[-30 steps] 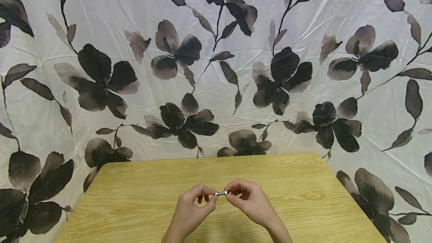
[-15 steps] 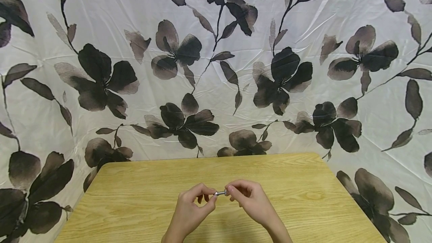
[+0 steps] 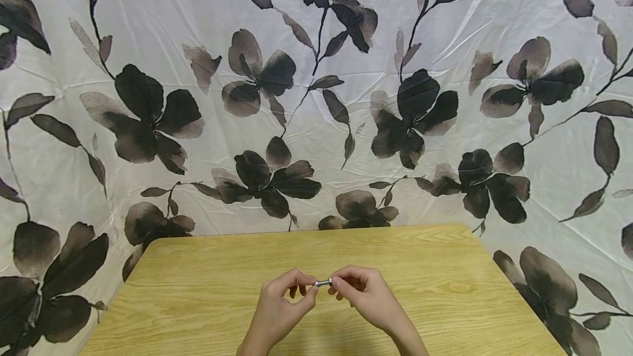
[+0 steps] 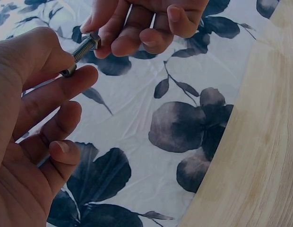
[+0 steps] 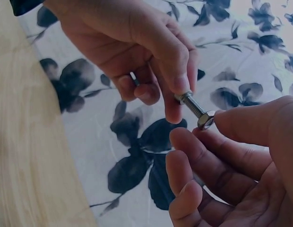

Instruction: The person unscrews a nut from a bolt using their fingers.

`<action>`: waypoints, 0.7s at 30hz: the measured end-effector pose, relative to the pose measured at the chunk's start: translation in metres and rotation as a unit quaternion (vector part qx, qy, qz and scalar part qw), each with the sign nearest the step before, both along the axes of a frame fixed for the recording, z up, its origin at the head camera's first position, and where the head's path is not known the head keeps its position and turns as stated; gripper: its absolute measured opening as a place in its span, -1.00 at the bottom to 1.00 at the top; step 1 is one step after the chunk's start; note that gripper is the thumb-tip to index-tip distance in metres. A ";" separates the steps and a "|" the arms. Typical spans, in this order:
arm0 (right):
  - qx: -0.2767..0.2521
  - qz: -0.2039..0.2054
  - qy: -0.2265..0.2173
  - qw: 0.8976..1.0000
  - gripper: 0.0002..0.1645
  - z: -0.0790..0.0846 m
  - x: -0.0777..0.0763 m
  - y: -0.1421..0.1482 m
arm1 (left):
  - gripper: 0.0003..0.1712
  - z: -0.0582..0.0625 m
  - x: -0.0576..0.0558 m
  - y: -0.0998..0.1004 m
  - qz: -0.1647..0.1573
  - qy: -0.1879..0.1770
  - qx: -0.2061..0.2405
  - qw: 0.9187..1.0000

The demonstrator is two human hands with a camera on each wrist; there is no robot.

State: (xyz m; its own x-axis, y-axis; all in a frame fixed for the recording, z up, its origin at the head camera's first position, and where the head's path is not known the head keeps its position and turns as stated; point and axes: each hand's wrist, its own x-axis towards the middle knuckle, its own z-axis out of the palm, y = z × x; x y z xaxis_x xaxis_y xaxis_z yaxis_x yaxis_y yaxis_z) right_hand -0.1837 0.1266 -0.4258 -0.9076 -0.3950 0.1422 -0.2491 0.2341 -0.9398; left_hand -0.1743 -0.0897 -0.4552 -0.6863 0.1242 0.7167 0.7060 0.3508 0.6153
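A small silver bolt (image 3: 323, 283) spans the short gap between my two hands, nearly level above the table. My left hand (image 3: 282, 304) pinches its left end between thumb and forefinger; that end is mostly hidden by the fingertips. Bare thread of the bolt (image 4: 83, 50) shows in the left wrist view. At its right end sits a hex nut (image 5: 206, 120), which my right hand (image 3: 368, 295) holds at the thumb tip, with the forefinger just behind and below. The other right fingers (image 5: 184, 165) are loosely bent, away from the metal.
Below both hands is a wooden table (image 3: 222, 257) with rounded far corners. A white cloth (image 3: 163, 43) printed with dark flowers hangs behind the table and along both sides.
My right thumb has shifted up over the nut and its fingers have moved slightly around it. The left hand and bolt stay in place.
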 end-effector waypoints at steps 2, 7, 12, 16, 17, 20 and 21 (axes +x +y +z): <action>0.001 -0.002 -0.001 1.000 -0.74 0.000 0.000 0.000 | -0.66 0.001 0.000 0.000 0.000 0.000 0.000 1.000; -0.005 -0.001 0.001 1.000 -0.75 0.001 0.000 0.000 | -0.67 0.000 0.000 0.000 -0.002 0.003 0.002 1.000; -0.024 0.007 0.015 1.000 -0.75 0.000 0.000 -0.001 | -0.65 -0.001 -0.001 -0.001 -0.002 0.006 0.002 1.000; -0.033 0.010 0.031 0.999 -0.78 -0.002 -0.001 -0.001 | -0.64 -0.001 -0.001 -0.001 -0.002 -0.001 0.003 1.000; -0.035 0.011 0.035 0.999 -0.79 -0.002 -0.001 -0.001 | -0.64 -0.001 -0.001 -0.001 -0.002 0.000 0.003 1.000; -0.038 0.012 0.045 0.998 -0.80 -0.003 -0.001 -0.001 | -0.63 -0.001 -0.001 -0.001 -0.002 0.001 0.003 1.000; -0.039 0.011 0.049 0.998 -0.80 -0.003 -0.001 -0.001 | -0.63 -0.001 -0.001 -0.001 -0.002 0.002 0.003 1.000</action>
State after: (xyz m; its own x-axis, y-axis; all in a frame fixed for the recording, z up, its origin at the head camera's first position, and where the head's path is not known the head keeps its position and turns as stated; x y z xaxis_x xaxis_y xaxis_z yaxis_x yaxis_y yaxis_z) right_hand -0.1847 0.1258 -0.4291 -0.8792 -0.3990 0.2603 -0.3444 0.1548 -0.9260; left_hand -0.1752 -0.0906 -0.4564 -0.6830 0.1226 0.7201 0.7096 0.3449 0.6144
